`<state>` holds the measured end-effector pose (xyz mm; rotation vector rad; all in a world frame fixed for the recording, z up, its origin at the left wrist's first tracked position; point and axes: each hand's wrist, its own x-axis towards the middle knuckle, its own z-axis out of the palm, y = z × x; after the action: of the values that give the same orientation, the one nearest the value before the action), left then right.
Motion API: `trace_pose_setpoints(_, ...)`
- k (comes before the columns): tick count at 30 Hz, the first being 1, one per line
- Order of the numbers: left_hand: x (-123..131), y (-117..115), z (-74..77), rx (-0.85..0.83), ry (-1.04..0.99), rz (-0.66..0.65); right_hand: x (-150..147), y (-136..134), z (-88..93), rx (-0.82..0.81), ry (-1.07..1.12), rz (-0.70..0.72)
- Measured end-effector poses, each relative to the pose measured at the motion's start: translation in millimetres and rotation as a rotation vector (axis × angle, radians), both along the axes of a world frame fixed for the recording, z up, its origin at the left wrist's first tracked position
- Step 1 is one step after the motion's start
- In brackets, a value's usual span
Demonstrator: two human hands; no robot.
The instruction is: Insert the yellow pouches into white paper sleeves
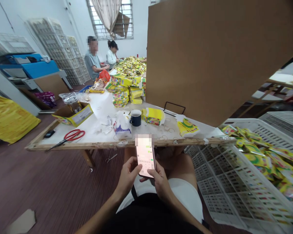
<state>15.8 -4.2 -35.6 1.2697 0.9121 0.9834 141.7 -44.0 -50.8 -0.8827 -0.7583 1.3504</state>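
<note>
A lit smartphone (145, 162) is held upright over my lap, just in front of the table edge. Its screen shows a chat with a keyboard below, and its top part is blurred out. My left hand (130, 172) grips the phone's left side, thumb on the screen. From the right, my right hand (160, 178) grips it too, with its thumb over the lower keys. The fingers behind the phone are mostly hidden. Beyond the phone, a dark mug (136, 118) stands on the table beside a tissue pack (122, 128) and a yellow box (153, 116).
Red-handled scissors (72, 135) and an open carton (74, 115) lie on the table's left. A large cardboard sheet (210, 61) stands at right. A white crate (224, 191) holds yellow packets (263, 159). Two people (95, 61) sit beyond, by a packet heap (132, 66).
</note>
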Motion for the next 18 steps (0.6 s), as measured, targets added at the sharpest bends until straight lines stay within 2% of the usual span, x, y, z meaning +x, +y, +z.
trace_pose_setpoints(18,-1.4,0.1,3.0,0.001,-0.004,0.044,0.0,-1.2,-1.9,0.023,0.025,0.010)
